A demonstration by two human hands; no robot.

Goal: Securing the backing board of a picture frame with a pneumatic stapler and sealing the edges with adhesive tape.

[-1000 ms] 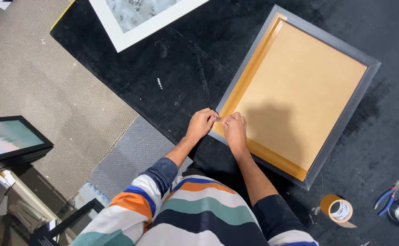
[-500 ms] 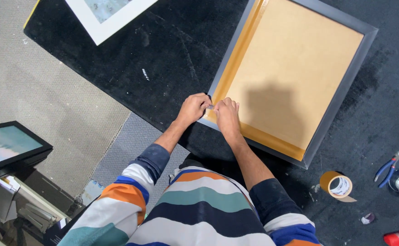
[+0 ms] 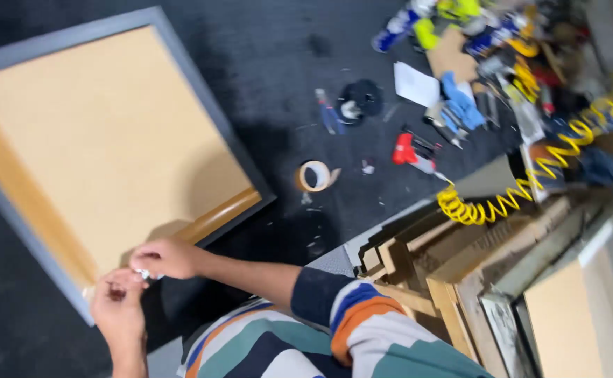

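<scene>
At lower left, the left hand (image 3: 119, 308) and right hand (image 3: 165, 257) meet at the near corner of the grey picture frame (image 3: 201, 119), fingertips pinched on something small and pale; what it is cannot be told. The frame's smooth tan backing board (image 3: 103, 154) faces up on the dark felt bench (image 3: 278, 84). A tape roll (image 3: 313, 176) lies centre; a yellow coiled hose (image 3: 502, 199) runs right.

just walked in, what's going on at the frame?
A person in a striped top works with both bare hands at the near corner of a grey picture frame lying face down on dark carpet, brown backing up. The right hand and left hand pinch something small and pale between their fingertips at that corner; what it is cannot be told. A roll of brown tape lies beside the frame, with scattered tools and a yellow coiled hose further off.
</scene>
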